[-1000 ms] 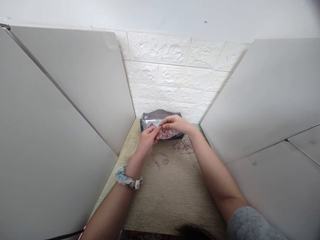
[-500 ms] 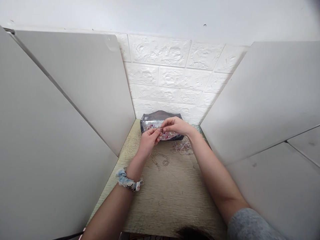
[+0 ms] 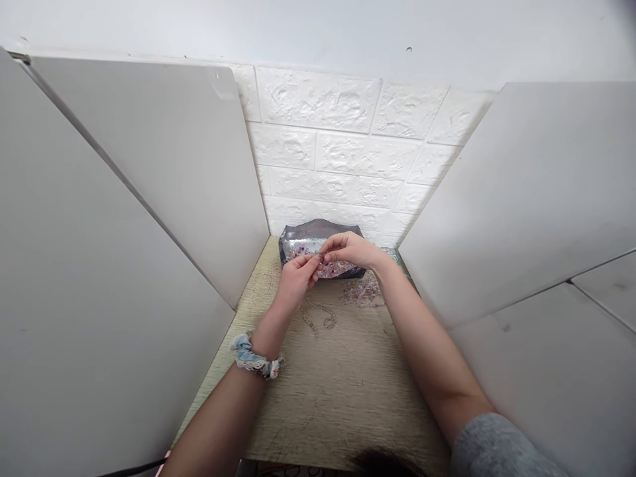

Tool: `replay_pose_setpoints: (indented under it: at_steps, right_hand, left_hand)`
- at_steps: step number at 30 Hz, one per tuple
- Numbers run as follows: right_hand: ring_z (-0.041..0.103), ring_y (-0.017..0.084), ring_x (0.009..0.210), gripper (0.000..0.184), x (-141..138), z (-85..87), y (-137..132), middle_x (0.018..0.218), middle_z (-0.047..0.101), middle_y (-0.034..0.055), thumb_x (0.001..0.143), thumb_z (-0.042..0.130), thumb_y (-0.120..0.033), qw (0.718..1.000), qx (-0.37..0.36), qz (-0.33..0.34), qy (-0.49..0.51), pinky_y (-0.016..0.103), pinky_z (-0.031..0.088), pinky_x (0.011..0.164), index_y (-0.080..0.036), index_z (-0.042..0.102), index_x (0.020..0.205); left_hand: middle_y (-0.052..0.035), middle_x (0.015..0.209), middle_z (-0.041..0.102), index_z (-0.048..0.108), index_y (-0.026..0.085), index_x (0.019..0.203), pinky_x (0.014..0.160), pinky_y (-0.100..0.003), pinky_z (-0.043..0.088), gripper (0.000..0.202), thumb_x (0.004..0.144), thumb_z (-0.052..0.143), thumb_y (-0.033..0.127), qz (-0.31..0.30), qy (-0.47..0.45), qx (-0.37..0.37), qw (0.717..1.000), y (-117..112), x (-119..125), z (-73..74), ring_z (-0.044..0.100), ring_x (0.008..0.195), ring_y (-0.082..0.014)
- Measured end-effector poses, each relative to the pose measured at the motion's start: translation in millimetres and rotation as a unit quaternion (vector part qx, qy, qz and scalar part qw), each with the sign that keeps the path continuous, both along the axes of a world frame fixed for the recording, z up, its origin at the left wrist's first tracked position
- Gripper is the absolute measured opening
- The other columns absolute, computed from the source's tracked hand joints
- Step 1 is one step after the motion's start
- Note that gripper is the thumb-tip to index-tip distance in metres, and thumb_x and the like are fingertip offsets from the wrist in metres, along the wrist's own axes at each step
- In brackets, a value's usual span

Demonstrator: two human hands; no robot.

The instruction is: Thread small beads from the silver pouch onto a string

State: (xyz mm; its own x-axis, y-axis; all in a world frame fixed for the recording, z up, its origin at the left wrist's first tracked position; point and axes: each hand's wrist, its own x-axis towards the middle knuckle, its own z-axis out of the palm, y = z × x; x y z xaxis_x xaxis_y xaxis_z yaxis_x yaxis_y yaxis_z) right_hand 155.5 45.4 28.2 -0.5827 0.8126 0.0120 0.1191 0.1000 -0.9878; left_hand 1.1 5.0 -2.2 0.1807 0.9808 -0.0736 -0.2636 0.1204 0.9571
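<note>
My left hand (image 3: 299, 273) is closed in a pinch, thumb against fingertips, just in front of the dark bead pouch. A thin strand of small pale beads (image 3: 328, 318) curls on the table and runs up behind this hand. My right hand (image 3: 348, 250) comes over from the right, its thumb and fingers pinched together at the left fingertips. What lies between the right fingertips is too small to make out. Behind both hands, the open pouch (image 3: 318, 229) holds many pink, purple and clear beads (image 3: 338, 269), partly covered by my hands.
A heap of pink and clear beaded strands (image 3: 364, 291) lies on the wood-grain table (image 3: 348, 384), beside my right forearm. White panels (image 3: 199, 165) close in the left and right sides. A white brick-pattern wall (image 3: 342, 146) stands behind the pouch.
</note>
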Motion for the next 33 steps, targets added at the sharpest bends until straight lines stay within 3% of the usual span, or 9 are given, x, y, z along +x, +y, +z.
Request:
replay_pose_setpoints:
  at_steps: [9,22,33]
  right_hand:
    - [0.055,0.009,0.070,0.019,-1.3,4.0,-1.7,0.073,0.061,0.0004,0.061,0.065,-0.020,0.999,0.008,-0.009,-0.034,0.025,0.042,0.069,-0.013,0.060,0.077]
    - [0.056,0.009,0.068,0.020,-5.4,5.2,-3.0,0.073,0.063,0.0016,0.061,0.063,-0.021,0.998,0.028,-0.023,-0.058,0.024,0.043,0.067,-0.013,0.063,0.079]
    - [0.054,0.011,0.065,0.021,-13.0,11.4,-9.8,0.068,0.061,0.0028,0.073,0.051,-0.031,0.969,0.182,-0.070,-0.154,0.024,0.040,0.062,-0.013,0.061,0.071]
  left_hand:
    - [0.0029,0.057,0.051,0.058,0.012,0.066,0.035,-0.016,0.019,0.026,0.061,0.063,0.038,0.001,-0.009,-0.006,1.000,-0.3,0.2,-0.4,0.034,0.040,-0.0009]
    - [-0.0008,0.063,0.055,0.061,0.009,0.069,0.033,-0.010,0.024,0.022,0.059,0.069,0.028,-0.026,-0.128,-0.057,0.990,0.3,-1.2,-2.1,0.040,0.044,0.0007]
    - [0.0015,0.061,0.052,0.059,0.009,0.072,0.032,-0.007,0.023,0.017,0.062,0.067,0.020,-0.056,-0.199,-0.098,0.973,0.0,-3.2,2.4,0.039,0.043,0.0024]
